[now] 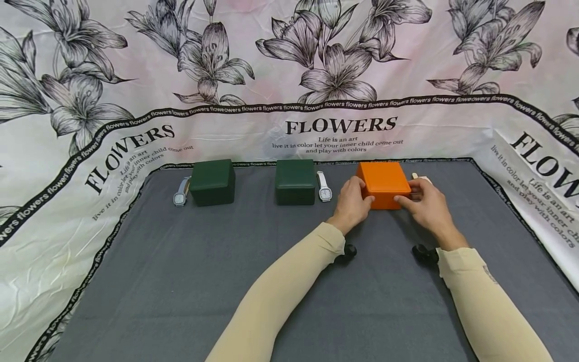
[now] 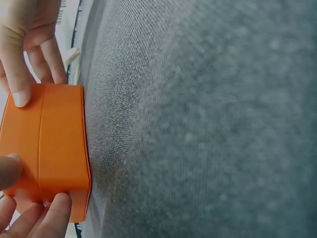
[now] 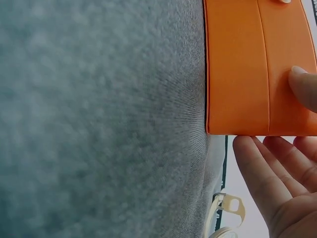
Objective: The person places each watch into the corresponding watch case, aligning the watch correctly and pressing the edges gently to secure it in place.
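A closed orange box stands on the grey cloth between both hands. My left hand grips its left side, with the thumb at the front and the fingers along the side. On the right side my right hand holds it, its thumb against the front face and its fingers along the side. A seam runs across the box between lid and base in the wrist views. Just beyond the right hand lies a watch with a pale strap, mostly hidden by that hand in the head view.
Left of the orange box, a white watch lies beside a green box. Farther left stands another green box, with a blue-strapped watch at its left. Behind them rises a flower-printed cloth.
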Motion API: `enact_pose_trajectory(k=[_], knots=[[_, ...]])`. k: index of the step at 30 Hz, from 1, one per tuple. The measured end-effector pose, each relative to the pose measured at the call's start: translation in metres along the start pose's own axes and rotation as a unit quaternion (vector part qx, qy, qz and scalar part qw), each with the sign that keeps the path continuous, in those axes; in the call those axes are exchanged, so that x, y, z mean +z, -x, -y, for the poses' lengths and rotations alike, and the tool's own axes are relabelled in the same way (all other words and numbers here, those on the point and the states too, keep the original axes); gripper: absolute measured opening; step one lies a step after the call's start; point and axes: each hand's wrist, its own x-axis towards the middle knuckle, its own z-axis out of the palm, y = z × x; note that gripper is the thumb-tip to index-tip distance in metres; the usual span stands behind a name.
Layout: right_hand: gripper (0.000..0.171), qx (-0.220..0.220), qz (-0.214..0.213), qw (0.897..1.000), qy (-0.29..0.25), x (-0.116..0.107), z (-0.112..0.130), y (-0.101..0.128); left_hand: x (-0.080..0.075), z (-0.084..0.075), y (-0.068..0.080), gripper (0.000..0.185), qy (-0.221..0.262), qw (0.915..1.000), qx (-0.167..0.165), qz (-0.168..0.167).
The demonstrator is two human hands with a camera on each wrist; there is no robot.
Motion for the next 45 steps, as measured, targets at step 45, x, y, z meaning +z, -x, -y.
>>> enact_pose_trajectory(k=[45], knots=[[0.064, -0.025, 0.033, 0.999, 0.018, 0.008, 0.031, 0.058, -0.038, 0.017, 0.049, 0.03, 0.026, 0.998, 0.017, 0.055]])
